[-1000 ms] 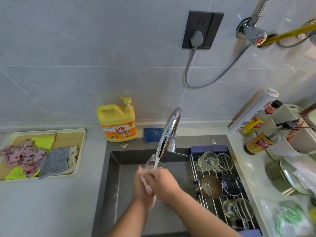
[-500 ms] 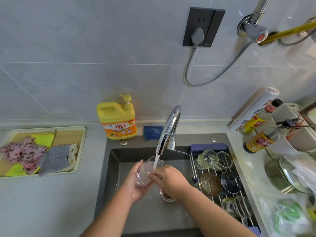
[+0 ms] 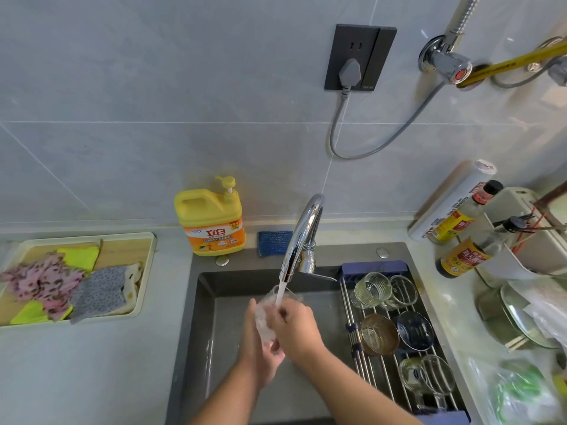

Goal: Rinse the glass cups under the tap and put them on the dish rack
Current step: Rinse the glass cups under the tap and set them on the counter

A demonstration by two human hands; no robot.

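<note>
bench (image 3: 92, 372): pale grey, running along the tiled wall.
sink (image 3: 202, 332): dark, sunk into the bench at 6 o'clock of the view.
tap (image 3: 302, 231): chrome, on the sink's back rim, at its 12 o'clock.
rack (image 3: 368, 372): wire, laid across the sink's 3 o'clock side.
tray (image 3: 147, 265): pale rim, at the sink's 9 o'clock, near it.
bottle (image 3: 211, 222): yellow pump type, at 11 o'clock, by the wall.
pad (image 3: 274, 243): blue, between bottle and tap.
roll (image 3: 451, 200): white, leaning on the wall at 2 o'clock.
sauce bottles (image 3: 460, 259): two, just beside the roll.
holder (image 3: 521, 240): white, at 3 o'clock.
cookware (image 3: 521, 320): metal and glass, at 4 o'clock; kind unclear.
bag (image 3: 518, 391): clear plastic, green inside, at 5 o'clock.
</note>
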